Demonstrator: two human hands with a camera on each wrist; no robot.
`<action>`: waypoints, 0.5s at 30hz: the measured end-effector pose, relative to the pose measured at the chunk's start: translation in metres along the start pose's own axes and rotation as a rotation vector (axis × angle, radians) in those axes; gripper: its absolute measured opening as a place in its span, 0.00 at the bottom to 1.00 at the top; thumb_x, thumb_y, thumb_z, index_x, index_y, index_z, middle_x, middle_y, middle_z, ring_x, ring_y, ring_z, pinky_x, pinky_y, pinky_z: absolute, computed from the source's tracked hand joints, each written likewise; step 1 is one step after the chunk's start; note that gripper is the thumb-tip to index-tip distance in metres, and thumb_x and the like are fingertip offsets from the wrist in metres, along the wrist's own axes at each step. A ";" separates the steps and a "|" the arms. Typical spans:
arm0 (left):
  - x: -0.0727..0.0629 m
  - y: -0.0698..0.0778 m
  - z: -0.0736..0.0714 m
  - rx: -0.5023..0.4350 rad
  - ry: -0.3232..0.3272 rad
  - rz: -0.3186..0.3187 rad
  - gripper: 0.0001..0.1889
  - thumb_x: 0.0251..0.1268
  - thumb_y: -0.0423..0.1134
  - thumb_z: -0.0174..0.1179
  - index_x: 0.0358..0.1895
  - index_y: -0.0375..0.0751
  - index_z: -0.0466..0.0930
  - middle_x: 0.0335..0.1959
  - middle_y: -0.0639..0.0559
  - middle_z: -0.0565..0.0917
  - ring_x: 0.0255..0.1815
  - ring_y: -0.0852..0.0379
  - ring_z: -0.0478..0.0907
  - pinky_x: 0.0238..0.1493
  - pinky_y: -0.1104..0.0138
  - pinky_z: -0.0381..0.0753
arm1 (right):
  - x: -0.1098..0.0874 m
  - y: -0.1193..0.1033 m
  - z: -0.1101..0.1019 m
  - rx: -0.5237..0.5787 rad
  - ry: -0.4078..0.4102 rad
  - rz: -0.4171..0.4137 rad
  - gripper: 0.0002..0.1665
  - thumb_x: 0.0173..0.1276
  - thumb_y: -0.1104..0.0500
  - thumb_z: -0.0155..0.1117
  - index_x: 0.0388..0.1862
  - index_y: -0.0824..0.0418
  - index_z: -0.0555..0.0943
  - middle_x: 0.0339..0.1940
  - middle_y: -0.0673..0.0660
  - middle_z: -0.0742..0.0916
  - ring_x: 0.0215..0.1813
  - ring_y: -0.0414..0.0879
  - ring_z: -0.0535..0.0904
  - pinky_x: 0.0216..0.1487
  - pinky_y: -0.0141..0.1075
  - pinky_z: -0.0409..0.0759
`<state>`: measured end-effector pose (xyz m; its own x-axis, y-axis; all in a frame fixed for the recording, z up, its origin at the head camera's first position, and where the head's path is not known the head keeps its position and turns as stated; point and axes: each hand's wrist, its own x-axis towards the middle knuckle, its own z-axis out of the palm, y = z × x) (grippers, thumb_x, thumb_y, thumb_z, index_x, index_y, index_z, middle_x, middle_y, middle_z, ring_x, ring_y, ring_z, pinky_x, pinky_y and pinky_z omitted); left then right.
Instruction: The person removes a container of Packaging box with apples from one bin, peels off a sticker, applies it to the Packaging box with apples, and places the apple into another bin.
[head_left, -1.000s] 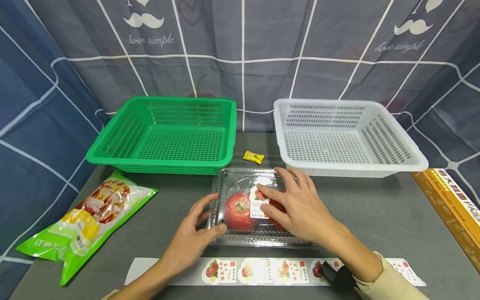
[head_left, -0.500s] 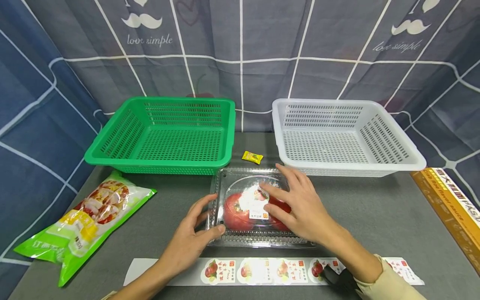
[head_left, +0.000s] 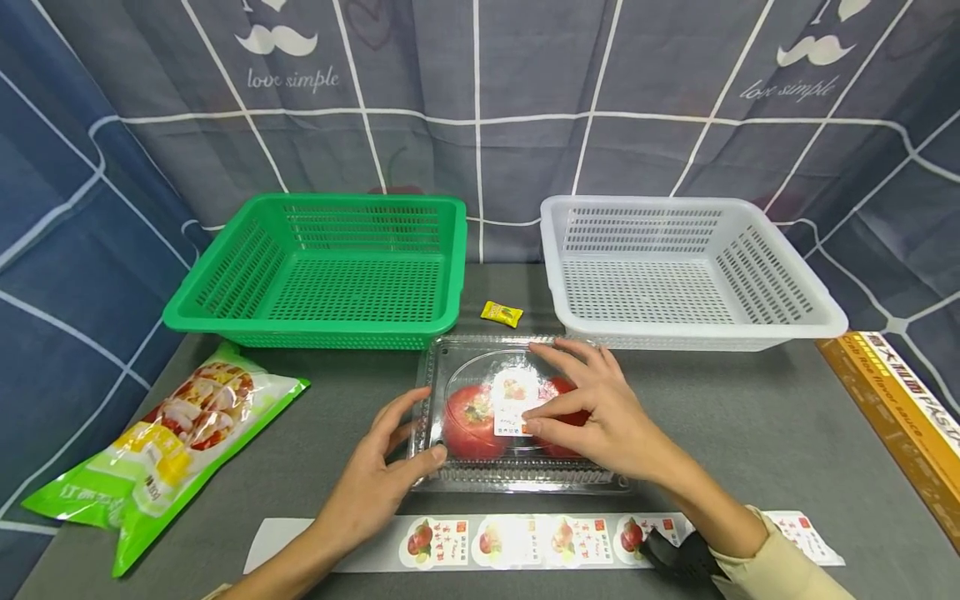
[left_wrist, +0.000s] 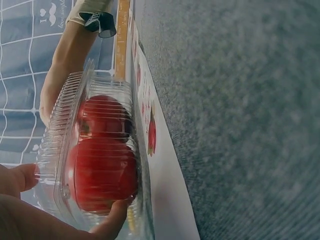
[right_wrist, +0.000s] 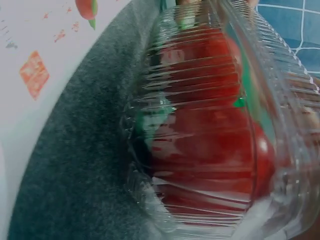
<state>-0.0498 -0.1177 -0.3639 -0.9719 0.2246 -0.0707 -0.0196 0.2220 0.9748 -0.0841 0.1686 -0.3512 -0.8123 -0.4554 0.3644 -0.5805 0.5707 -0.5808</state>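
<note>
A clear plastic clamshell box (head_left: 517, 477) lies closed on the grey table, with red apples (head_left: 474, 425) inside. On its lid is a white sticker (head_left: 512, 398) printed with an apple and red characters. My left hand (head_left: 382, 475) grips the box's left end. In the left wrist view, its thumb and fingers lie either side of the box (left_wrist: 60, 165). My right hand (head_left: 600, 408) is over the box's right half, thumb and index fingertips meeting at the sticker's lower right edge. In the right wrist view, the apples (right_wrist: 210, 145) show through the ribbed side; the fingertips are hidden.
A strip of similar stickers (head_left: 491, 542) lies in front, partly under my right forearm. Behind stand a green basket (head_left: 315, 325) and a white basket (head_left: 697, 332), with a yellow wrapped sweet (head_left: 501, 313) between. A green food bag (head_left: 172, 442) lies left, a brown pasta box (head_left: 892, 425) right.
My right index finger has moved down the sticker and drawn close to the thumb at its lower right edge. The left hand and the box have stayed in place.
</note>
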 end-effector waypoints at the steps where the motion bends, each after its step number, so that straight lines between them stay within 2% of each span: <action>1: 0.000 0.000 0.000 -0.001 0.000 0.008 0.33 0.63 0.38 0.67 0.71 0.55 0.66 0.73 0.45 0.61 0.69 0.35 0.64 0.51 0.56 0.79 | 0.000 0.000 0.000 -0.010 0.005 0.006 0.05 0.60 0.53 0.74 0.35 0.42 0.91 0.72 0.54 0.73 0.74 0.58 0.57 0.67 0.71 0.37; 5: 0.000 -0.001 0.001 0.003 -0.003 0.024 0.33 0.64 0.38 0.67 0.72 0.54 0.66 0.73 0.44 0.62 0.68 0.35 0.65 0.53 0.55 0.78 | 0.001 -0.002 0.001 -0.162 -0.028 0.030 0.14 0.66 0.49 0.69 0.50 0.44 0.88 0.77 0.56 0.65 0.75 0.59 0.54 0.68 0.69 0.42; 8: 0.001 -0.001 0.001 0.022 -0.004 0.033 0.33 0.64 0.38 0.67 0.72 0.54 0.66 0.73 0.45 0.61 0.68 0.35 0.64 0.57 0.51 0.75 | 0.005 -0.006 0.000 -0.342 -0.124 0.043 0.21 0.73 0.43 0.58 0.63 0.39 0.81 0.80 0.56 0.57 0.77 0.61 0.48 0.67 0.71 0.45; 12: 0.001 -0.002 0.000 0.051 -0.001 0.057 0.33 0.65 0.39 0.66 0.72 0.53 0.66 0.74 0.45 0.61 0.69 0.35 0.63 0.65 0.43 0.66 | 0.010 -0.013 -0.004 -0.480 -0.273 0.048 0.25 0.77 0.39 0.48 0.71 0.34 0.71 0.81 0.57 0.51 0.79 0.61 0.42 0.64 0.74 0.46; 15: 0.000 -0.003 0.001 0.057 0.003 0.082 0.33 0.64 0.38 0.66 0.73 0.52 0.66 0.74 0.45 0.61 0.69 0.35 0.62 0.67 0.41 0.60 | 0.012 -0.016 -0.006 -0.505 -0.346 0.037 0.25 0.78 0.40 0.47 0.72 0.32 0.69 0.81 0.58 0.52 0.79 0.64 0.41 0.62 0.76 0.46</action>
<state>-0.0499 -0.1177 -0.3669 -0.9705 0.2411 0.0100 0.0737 0.2567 0.9637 -0.0850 0.1579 -0.3327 -0.8163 -0.5760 0.0434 -0.5758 0.8054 -0.1408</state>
